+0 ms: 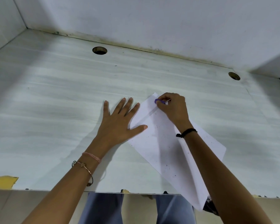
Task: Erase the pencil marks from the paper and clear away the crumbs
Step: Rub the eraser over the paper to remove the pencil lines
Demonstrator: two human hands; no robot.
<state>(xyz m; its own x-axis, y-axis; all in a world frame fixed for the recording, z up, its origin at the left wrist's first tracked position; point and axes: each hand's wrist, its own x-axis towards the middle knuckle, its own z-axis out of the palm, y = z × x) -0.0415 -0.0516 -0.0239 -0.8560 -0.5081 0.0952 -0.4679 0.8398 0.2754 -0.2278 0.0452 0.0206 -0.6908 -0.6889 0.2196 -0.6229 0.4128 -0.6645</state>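
A white sheet of paper (162, 147) lies slanted on the desk, its near corner hanging over the front edge. Small dark crumbs are scattered across it. My right hand (173, 107) pinches a purple eraser (158, 101) and presses it on the paper near the far corner. My left hand (120, 123) lies flat with fingers spread, mostly on the desk, its thumb and fingertips resting on the paper's left edge. Pencil marks are too faint to make out.
The pale desk (63, 102) has two round cable holes, one at the back middle (99, 50) and one at the back right (234, 76). White walls enclose the back and sides. Yellow chipped patches (3, 181) show at the front left edge. My legs are below.
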